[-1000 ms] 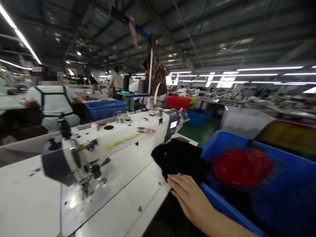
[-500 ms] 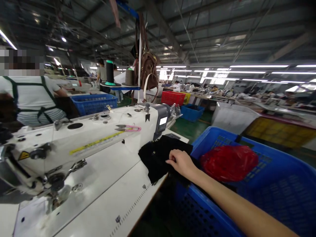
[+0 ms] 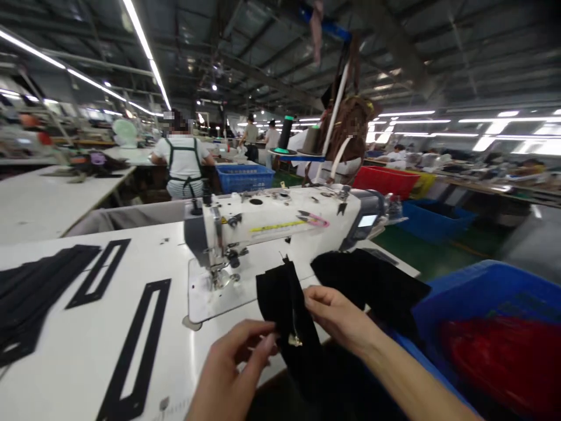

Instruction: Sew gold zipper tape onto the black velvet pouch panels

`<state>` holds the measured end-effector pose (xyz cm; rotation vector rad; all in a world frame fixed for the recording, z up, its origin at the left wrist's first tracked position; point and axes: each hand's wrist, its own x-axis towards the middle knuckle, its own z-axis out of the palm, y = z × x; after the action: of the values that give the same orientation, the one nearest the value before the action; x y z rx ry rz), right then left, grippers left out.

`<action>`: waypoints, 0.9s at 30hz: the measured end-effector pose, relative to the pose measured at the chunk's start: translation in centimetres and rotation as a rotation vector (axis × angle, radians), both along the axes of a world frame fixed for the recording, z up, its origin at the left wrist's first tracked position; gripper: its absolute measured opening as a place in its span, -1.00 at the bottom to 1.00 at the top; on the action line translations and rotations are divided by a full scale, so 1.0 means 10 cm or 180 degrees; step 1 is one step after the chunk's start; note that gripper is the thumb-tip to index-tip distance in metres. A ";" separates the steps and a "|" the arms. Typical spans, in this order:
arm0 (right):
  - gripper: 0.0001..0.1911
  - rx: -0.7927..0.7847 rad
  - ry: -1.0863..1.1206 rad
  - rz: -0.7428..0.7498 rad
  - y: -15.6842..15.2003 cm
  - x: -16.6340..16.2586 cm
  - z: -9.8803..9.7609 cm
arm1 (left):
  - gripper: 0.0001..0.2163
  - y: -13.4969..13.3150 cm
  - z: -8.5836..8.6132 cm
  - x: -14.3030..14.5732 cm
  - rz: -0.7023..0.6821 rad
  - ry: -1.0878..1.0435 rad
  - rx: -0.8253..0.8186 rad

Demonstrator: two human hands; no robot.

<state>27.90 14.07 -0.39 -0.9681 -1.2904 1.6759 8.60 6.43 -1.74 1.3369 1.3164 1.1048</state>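
Note:
A black fabric piece with a zipper (image 3: 280, 292) hangs between my hands over the table's front edge, a gold-coloured metal pull near its lower part. My right hand (image 3: 339, 316) pinches its right edge, thumb and fingers closed. At its left edge is my left hand (image 3: 239, 362), thumb and forefinger brought together on the fabric. Just behind stands a white sewing machine (image 3: 302, 234), its needle area left of the piece. More black fabric (image 3: 372, 275) lies to the right, by the machine's base and the basket.
Black frame-shaped strips (image 3: 146, 327) and a stack of black pieces (image 3: 39, 286) lie on the white table at left. Pink-handled thread snips (image 3: 318, 219) rest on the machine. A blue basket (image 3: 460, 280) with a red bag is at right. A person (image 3: 184, 158) works beyond.
My view has swung left. My right hand has come away from the black fabric by the basket and now holds the zippered piece. My left hand has come into view.

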 end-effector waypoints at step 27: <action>-0.59 0.1823 -0.2678 -0.0287 0.27 -0.70 -0.55 | -0.49 0.01 -0.35 -0.58 0.0753 -0.1151 -0.0831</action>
<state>20.93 16.75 -5.94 -1.3792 -2.0672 0.7164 2.84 6.49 -5.23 0.7623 1.3128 1.2192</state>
